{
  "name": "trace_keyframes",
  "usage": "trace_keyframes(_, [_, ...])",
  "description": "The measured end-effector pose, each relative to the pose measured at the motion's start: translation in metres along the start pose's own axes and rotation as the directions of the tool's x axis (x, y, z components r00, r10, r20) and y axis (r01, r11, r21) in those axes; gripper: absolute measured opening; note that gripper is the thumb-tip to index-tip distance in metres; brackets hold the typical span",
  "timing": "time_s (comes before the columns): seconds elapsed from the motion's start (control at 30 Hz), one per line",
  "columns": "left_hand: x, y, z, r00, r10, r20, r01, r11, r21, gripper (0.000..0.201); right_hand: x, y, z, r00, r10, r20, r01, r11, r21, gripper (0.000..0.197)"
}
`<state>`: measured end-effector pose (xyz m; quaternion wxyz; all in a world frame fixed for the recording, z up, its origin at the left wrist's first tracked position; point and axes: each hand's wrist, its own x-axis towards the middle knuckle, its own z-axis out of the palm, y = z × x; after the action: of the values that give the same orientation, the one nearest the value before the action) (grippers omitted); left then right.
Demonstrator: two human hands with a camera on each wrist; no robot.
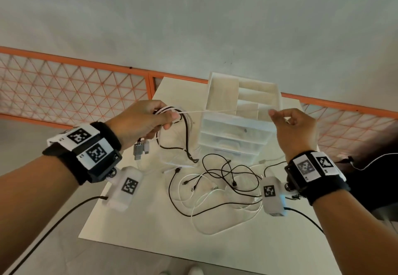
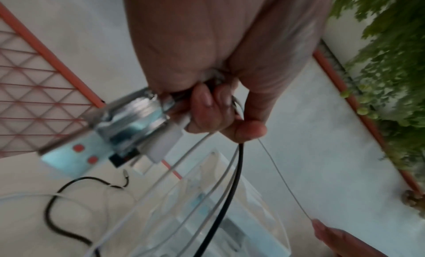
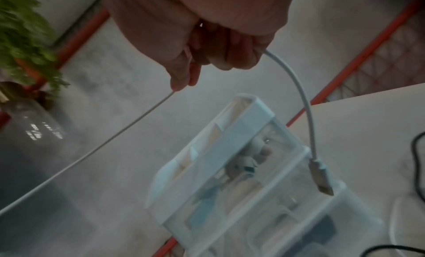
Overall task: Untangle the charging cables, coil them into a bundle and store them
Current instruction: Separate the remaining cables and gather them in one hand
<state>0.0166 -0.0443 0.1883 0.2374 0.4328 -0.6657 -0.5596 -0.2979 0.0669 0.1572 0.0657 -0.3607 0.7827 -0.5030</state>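
Observation:
My left hand (image 1: pixel 150 119) grips a bundle of looped black and white cables (image 1: pixel 172 113), and USB plugs (image 1: pixel 141 148) dangle below it. A thin white cable (image 1: pixel 224 111) runs taut from that hand to my right hand (image 1: pixel 290 123), which pinches it above the storage box. In the right wrist view the cable's free end (image 3: pixel 301 90) curves down from the fist to a plug (image 3: pixel 320 177). In the left wrist view my fingers (image 2: pixel 214 108) curl round the cables beside a silver plug (image 2: pixel 133 119). More black and white cables (image 1: pixel 217 188) lie tangled on the white table (image 1: pixel 150 220).
A white drawer organiser (image 1: pixel 239 115) with an open compartmented top stands at the back of the table, right under the taut cable. An orange mesh fence (image 1: pixel 75 89) runs behind the table. Grey floor surrounds it. Green foliage (image 2: pixel 391 61) shows in the wrist views.

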Motion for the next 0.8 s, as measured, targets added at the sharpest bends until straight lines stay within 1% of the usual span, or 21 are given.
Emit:
trace_keyframes(0.13, [-0.001,-0.014,-0.006,0.996,-0.043,-0.083,0.048,0.997,0.061,0.022,0.002,0.024,-0.002,0.995,0.058,-0.087,-0.066,0.993,-0.097,0.023])
trace_keyframes(0.23, [-0.001,-0.021,-0.011,0.99,-0.066,-0.126,0.074,0.995,0.06,0.023,0.004,0.046,-0.005,0.972,0.189,-0.14,-0.206,0.971,-0.12,0.022])
trace_keyframes(0.3, [-0.002,-0.024,-0.015,0.987,-0.077,-0.143,0.082,0.996,0.028,0.021,0.003,0.057,-0.006,0.954,0.276,-0.119,-0.287,0.954,-0.088,0.02])
trace_keyframes(0.37, [-0.002,-0.025,-0.018,0.983,-0.081,-0.163,0.079,0.997,-0.015,0.017,0.002,0.056,-0.005,0.946,0.319,-0.052,-0.321,0.947,-0.029,0.016])
trace_keyframes(0.43, [0.001,-0.024,-0.018,0.979,-0.076,-0.189,0.069,0.997,-0.044,0.013,-0.003,0.045,-0.001,0.953,0.293,0.076,-0.296,0.954,0.041,0.016])
trace_keyframes(0.47, [0.002,-0.022,-0.017,0.977,-0.071,-0.202,0.059,0.996,-0.067,0.011,-0.006,0.037,0.002,0.955,0.255,0.152,-0.267,0.962,0.064,0.015])
trace_keyframes(0.53, [0.006,-0.016,-0.015,0.975,-0.064,-0.214,0.039,0.992,-0.118,0.005,-0.015,0.019,0.009,0.947,0.128,0.296,-0.141,0.99,0.026,0.015])
trace_keyframes(0.6, [0.007,-0.011,-0.013,0.98,-0.042,-0.196,0.017,0.992,-0.128,0.006,-0.024,0.001,0.016,0.915,0.027,0.403,0.012,0.996,-0.094,0.011])
trace_keyframes(0.63, [0.008,-0.009,-0.012,0.983,-0.028,-0.181,0.006,0.993,-0.121,0.008,-0.027,-0.007,0.019,0.897,0.007,0.441,0.053,0.991,-0.125,0.012])
trace_keyframes(0.73, [0.007,-0.003,-0.007,0.99,-0.003,-0.143,-0.016,0.992,-0.127,0.012,-0.035,-0.034,0.028,0.847,-0.044,0.53,0.078,0.996,-0.042,0.031])
trace_keyframes(0.8, [0.006,-0.002,-0.003,0.991,0.004,-0.132,-0.02,0.992,-0.124,0.015,-0.039,-0.055,0.035,0.808,-0.128,0.575,0.143,0.99,0.021,0.035])
